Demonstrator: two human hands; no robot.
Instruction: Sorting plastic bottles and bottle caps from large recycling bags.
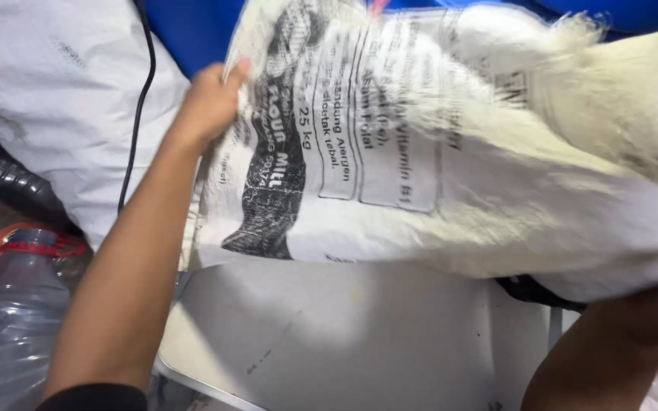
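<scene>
Sacking fills most of the head view: a large white woven sack (pixel 458 152), printed with black text panels and a dark band, is held tilted above a pale grey desk (pixel 344 335), its frayed far end blurred at upper right. The left hand (pixel 211 103) is clenched on the sack's upper left edge, fingers curled over the hem, the bare forearm reaching up from lower left. The right hand is hidden beneath the sack's lower right corner, only the forearm showing, so its grip cannot be told. By the look of it, the sack is being lifted or spread open over the desk; any further handling would call for a firm hold at both ends, since the cloth sags in the middle. Behind, at upper left, lies another white sack (pixel 55 91), unmarked save for smudges, with a black cable (pixel 142 99) running down across it. At lower left stands a clear plastic water jug (pixel 9 312) with a red cap ring.
</scene>
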